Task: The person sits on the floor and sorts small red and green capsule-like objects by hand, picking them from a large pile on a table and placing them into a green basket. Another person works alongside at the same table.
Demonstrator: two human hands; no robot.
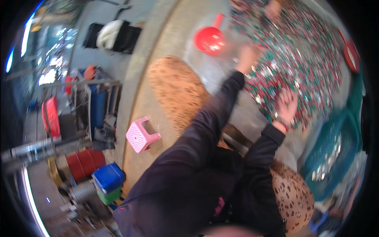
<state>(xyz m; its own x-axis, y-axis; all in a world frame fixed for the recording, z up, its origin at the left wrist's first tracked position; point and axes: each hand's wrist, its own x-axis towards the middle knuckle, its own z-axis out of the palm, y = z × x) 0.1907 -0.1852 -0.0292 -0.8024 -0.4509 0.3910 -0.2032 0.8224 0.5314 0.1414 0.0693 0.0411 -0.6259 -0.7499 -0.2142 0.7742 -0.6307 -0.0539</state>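
A wide spread of small red, green and silvery pieces (312,67) lies on pale plastic sheeting (197,59); their kind is too small to make out. My left hand (248,58) is at the near left edge of the spread, its fingers smeared by motion. Lower and to the right, my right hand (288,102) rests over the pieces with its fingers curled in; whatever they hold is hidden. A bracelet (282,123) circles that wrist. Just beyond my left hand sits a red plastic scoop (209,40), its handle pointing away.
Another person's hand (273,10) works at the far edge. On the right are a red-rimmed item (350,57) and a teal basket (331,154) with shiny pieces. Leopard-print cloth (177,89) lies left, near a pink stool (140,135). Blue and green crates (108,177) stand beyond.
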